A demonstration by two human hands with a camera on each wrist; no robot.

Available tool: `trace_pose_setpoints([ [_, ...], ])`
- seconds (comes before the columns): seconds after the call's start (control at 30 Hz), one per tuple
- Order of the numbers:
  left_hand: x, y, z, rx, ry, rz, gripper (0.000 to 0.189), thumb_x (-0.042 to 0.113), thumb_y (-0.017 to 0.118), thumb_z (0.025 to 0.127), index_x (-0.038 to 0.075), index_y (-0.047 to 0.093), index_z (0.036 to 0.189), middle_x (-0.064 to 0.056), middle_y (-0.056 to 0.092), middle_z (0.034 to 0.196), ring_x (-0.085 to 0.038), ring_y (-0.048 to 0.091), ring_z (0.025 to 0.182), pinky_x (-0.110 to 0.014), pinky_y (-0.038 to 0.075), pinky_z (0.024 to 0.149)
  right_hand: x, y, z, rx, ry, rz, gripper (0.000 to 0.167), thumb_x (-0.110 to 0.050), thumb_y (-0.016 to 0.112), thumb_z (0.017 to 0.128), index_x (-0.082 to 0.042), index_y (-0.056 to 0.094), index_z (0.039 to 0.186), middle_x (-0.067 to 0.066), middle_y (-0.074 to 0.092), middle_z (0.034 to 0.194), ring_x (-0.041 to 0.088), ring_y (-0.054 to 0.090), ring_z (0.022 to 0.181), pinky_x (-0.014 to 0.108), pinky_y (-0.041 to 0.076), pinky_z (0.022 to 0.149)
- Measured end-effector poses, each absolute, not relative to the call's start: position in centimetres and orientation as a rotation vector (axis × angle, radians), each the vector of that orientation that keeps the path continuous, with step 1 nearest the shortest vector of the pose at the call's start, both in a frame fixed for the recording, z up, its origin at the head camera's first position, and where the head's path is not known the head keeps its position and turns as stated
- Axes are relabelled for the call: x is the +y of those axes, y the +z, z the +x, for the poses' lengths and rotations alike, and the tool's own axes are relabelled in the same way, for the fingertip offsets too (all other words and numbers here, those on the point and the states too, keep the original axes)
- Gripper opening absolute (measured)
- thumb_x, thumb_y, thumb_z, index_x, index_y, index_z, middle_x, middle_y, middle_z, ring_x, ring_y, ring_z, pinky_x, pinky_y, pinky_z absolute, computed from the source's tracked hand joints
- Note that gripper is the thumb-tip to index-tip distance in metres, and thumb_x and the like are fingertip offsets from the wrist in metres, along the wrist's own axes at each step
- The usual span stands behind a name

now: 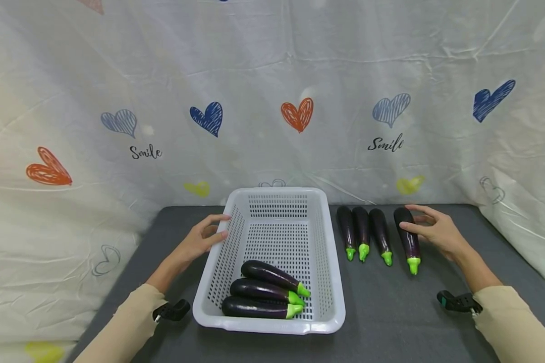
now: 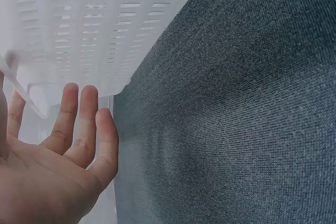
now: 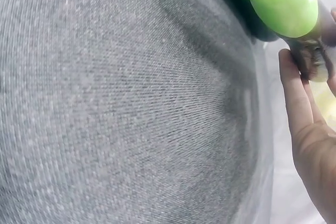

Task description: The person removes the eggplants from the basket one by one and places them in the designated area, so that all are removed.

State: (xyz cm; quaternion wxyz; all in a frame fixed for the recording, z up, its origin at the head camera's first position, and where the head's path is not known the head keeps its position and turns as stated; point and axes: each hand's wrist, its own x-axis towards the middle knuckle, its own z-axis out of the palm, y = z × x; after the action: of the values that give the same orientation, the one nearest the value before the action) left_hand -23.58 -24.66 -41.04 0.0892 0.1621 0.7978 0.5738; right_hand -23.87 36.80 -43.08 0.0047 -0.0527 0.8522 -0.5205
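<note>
In the head view a white plastic basket point(image 1: 337, 282) with slotted walls holds three dark purple eggplants with green stems, among them the front eggplant point(image 1: 254, 307). My left hand point(image 1: 199, 237) holds the basket's left rim, thumb and index fingertips on it; in the left wrist view other fingers point(image 2: 107, 140) extend beside the outer wall. On the right my right hand point(image 1: 436, 232) grips an eggplant point(image 1: 409, 239) near its thick far end, with the thumb across its side. Its green stem point(image 3: 286, 6) points toward the wrist in the right wrist view.
Three more eggplants lie side by side right of the basket, the nearest to my right hand being this eggplant point(image 1: 380, 234). A dark grey cloth point(image 1: 390, 312) covers the table. Behind the table hangs a white curtain point(image 1: 254, 65) printed with hearts.
</note>
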Motion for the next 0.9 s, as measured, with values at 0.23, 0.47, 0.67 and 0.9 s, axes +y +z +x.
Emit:
trace_pose_setpoints([
  [0.23, -24.6, -41.0, -23.5, 2.386, 1.695, 0.479, 0.051, 0.02, 0.064, 0.104, 0.014, 0.045, 0.151, -0.028, 0.053, 0.133, -0.035, 0.065, 0.102, -0.048, 0.057, 0.078, 36.6, -43.5, -24.2, 2.663, -1.618, -0.17, 0.074, -0.03, 0.072, 0.098, -0.005, 0.035, 0.157, 0.037, 0.033, 0.148, 0.05, 0.044, 0.128, 0.043, 0.055, 0.085],
  [0.47, -24.6, -41.1, -23.5, 2.394, 1.687, 0.48, 0.051, 0.021, 0.063, 0.104, 0.015, 0.044, 0.151, -0.028, 0.052, 0.133, -0.035, 0.066, 0.101, -0.048, 0.057, 0.077, 36.3, -43.9, -24.9, 2.699, -1.56, -0.171, 0.079, -0.033, 0.074, 0.096, 0.0, 0.035, 0.155, 0.041, 0.035, 0.145, 0.054, 0.045, 0.127, 0.039, 0.057, 0.08],
  [0.67, -24.6, -41.2, -23.6, 2.386, 1.692, 0.486, 0.051, 0.02, 0.063, 0.104, 0.014, 0.044, 0.151, -0.029, 0.053, 0.132, -0.035, 0.066, 0.1, -0.047, 0.057, 0.077, 36.1, -44.1, -25.7, 2.708, -1.534, -0.129, 0.081, -0.038, 0.074, 0.095, 0.001, 0.035, 0.155, 0.042, 0.035, 0.145, 0.054, 0.046, 0.126, 0.042, 0.056, 0.081],
  [0.9, -24.5, -41.1, -23.6, 2.386, 1.689, 0.476, 0.051, 0.02, 0.063, 0.104, 0.013, 0.044, 0.151, -0.028, 0.054, 0.13, -0.034, 0.067, 0.098, -0.047, 0.057, 0.076, 35.9, -44.4, -26.5, 2.714, -1.514, -0.124, 0.079, -0.038, 0.074, 0.096, 0.001, 0.037, 0.154, 0.041, 0.037, 0.145, 0.053, 0.048, 0.125, 0.046, 0.056, 0.083],
])
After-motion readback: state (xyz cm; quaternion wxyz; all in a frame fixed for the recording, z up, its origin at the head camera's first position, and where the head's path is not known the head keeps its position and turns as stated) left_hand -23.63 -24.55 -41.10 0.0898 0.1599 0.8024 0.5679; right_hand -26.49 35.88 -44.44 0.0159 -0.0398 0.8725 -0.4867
